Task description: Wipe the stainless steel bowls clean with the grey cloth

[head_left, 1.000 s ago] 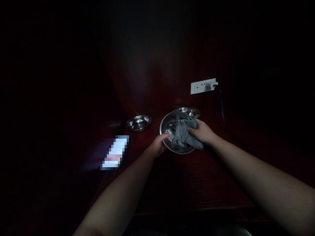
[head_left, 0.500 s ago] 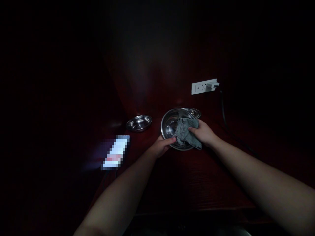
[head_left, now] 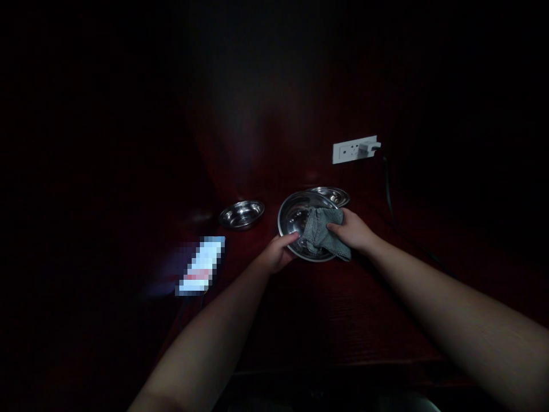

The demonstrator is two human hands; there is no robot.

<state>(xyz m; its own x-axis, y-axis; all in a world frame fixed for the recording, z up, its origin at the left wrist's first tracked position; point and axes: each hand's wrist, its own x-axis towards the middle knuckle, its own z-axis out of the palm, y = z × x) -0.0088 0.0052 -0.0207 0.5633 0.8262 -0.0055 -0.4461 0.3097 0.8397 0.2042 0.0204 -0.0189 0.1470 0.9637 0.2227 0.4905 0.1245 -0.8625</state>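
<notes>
A shiny metal bowl (head_left: 290,214) is held tilted, its inside facing me, above the dark red tabletop (head_left: 334,320). My left hand (head_left: 278,254) grips its lower left rim, thumb over the inside and the other fingers hidden underneath. A grey-green cloth (head_left: 325,229) hangs over the bowl's right part, bunched against the inner surface. Clasping that cloth at the right rim is my right hand (head_left: 355,230), thumb on top; its other fingers are hidden by the cloth and bowl.
Behind the held bowl lies another metal dish (head_left: 338,195), partly covered. A shallow metal bowl (head_left: 242,214) rests to the left. Nearer on that side is a lit, blurred-out phone-like screen (head_left: 201,266). A white wall socket (head_left: 354,150) holds a plug, with a dark cable (head_left: 388,189) hanging nearby.
The bowl has shifted slightly left in view. My left thumb has slid a little left along its inside, away from the cloth. Both hands keep their hold.
</notes>
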